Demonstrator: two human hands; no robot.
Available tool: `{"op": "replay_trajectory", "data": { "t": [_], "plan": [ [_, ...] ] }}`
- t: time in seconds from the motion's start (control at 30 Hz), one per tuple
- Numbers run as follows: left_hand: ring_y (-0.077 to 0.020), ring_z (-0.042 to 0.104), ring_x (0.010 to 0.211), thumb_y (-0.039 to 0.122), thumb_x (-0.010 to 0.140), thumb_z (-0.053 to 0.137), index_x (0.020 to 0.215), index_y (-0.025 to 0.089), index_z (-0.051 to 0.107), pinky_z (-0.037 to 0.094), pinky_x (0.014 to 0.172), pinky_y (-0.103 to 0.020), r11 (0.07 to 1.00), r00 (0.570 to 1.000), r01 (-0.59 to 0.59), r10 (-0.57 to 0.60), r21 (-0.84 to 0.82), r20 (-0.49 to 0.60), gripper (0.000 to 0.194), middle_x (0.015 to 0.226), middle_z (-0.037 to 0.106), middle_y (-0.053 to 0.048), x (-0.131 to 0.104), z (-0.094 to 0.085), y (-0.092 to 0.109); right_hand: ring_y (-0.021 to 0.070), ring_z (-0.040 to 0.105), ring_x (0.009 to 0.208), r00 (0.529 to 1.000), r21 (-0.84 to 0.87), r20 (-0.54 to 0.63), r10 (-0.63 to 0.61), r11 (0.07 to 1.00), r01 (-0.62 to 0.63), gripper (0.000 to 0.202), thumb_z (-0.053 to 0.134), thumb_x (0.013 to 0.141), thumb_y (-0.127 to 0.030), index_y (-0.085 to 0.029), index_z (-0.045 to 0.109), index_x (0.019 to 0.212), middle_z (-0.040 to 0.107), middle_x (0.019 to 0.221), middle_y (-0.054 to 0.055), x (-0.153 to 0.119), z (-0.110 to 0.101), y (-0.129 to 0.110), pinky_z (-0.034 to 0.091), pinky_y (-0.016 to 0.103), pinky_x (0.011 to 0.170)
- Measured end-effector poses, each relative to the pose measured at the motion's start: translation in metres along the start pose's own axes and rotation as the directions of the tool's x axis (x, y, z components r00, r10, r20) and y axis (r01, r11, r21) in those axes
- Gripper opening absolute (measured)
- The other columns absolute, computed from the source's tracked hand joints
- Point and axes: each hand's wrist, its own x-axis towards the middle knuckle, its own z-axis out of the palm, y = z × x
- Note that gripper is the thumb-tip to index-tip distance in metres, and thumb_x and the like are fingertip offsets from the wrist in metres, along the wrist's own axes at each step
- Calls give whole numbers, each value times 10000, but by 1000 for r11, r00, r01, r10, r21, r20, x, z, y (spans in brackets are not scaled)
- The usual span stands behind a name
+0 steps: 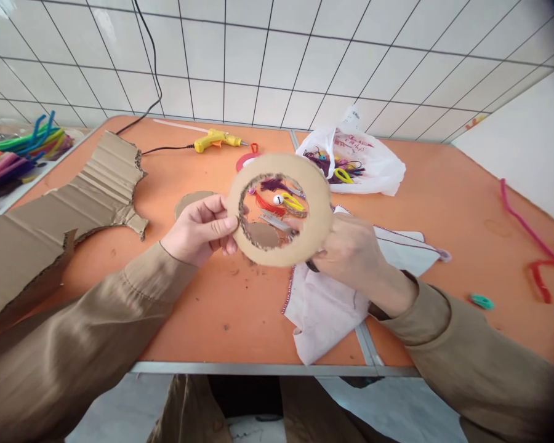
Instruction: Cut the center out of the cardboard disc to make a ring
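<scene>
A flat cardboard ring (317, 200) is held up in front of me, its inner edge rough and ragged. My left hand (205, 229) pinches the ring's left side, thumb on the near face. Behind the right side, my right hand (357, 255) is closed, its fingers mostly hidden by the ring. Metal blades that look like scissors (276, 220) show through the hole, leading to that hand, and a black part shows under it. Also seen through the hole are a cardboard disc (264, 234) on the table, a red tassel and a yellow loop.
A large torn cardboard piece (50, 218) lies at left. At the back are a yellow glue gun (216, 141) with its cord and a white plastic bag (378, 163) of trinkets. A white cloth (325, 307) lies under my right hand. Pipe cleaners (529, 227) lie at right.
</scene>
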Motion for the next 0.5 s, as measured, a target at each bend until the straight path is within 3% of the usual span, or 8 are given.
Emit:
{"op": "replay_trajectory", "data": {
  "t": [0.13,0.2,0.27,0.3,0.37,0.4,0.47,0.5],
  "plan": [
    [-64,547,407,207,644,818,755,129,693,425,383,-161,991,975,-126,115,-46,-190,185,643,678,-7,2,-2,8,161,510,565,957,28,291,4,1000,-12,122,627,850,-217,-163,735,872,604,615,29,1,-12,3,262,291,511],
    [-65,537,403,155,698,739,752,139,688,410,381,-159,984,949,-169,145,-63,-279,76,604,661,4,2,-2,13,149,482,556,905,176,420,-62,984,-14,124,630,855,-232,-154,722,828,566,597,17,4,-23,-1,247,283,516],
    [-66,530,393,118,756,657,750,143,678,402,382,-157,982,929,-176,142,-70,-341,33,559,636,9,2,-1,18,121,429,539,848,441,506,-156,892,-99,124,680,827,-250,-140,706,778,509,581,-16,7,-37,-13,268,271,529],
    [-66,525,387,107,781,625,752,144,671,403,384,-159,983,923,-171,134,-73,-360,66,551,628,10,2,0,20,106,423,535,806,588,550,-218,787,-188,123,722,796,-252,-131,709,788,500,588,-28,8,-43,-22,276,263,526],
    [-59,517,377,94,817,587,746,147,655,399,386,-156,982,916,-170,126,-86,-382,112,552,620,15,2,2,23,96,484,573,652,751,648,-395,476,-458,332,790,750,-320,-141,716,1019,562,659,-33,11,-50,-44,333,229,541],
    [-56,517,377,91,829,579,742,148,649,399,388,-154,981,913,-172,125,-91,-388,125,555,615,18,2,3,23,94,495,565,606,763,640,-472,295,-576,467,812,712,-373,-141,698,1100,576,668,-35,11,-50,-57,341,219,520],
    [-53,521,378,84,842,571,736,147,642,401,388,-150,979,910,-178,126,-97,-396,143,555,605,24,2,3,24,93,511,572,514,619,662,-546,10,-786,602,832,660,-438,-131,671,1152,594,703,-26,12,-44,-84,389,216,544],
    [-54,524,377,78,845,563,735,146,643,400,387,-149,978,908,-181,126,-101,-399,152,548,599,25,2,3,24,95,512,583,520,555,659,-543,-115,-824,620,844,629,-460,-116,677,1117,589,717,-18,13,-38,-96,403,221,557]
  ]
}}
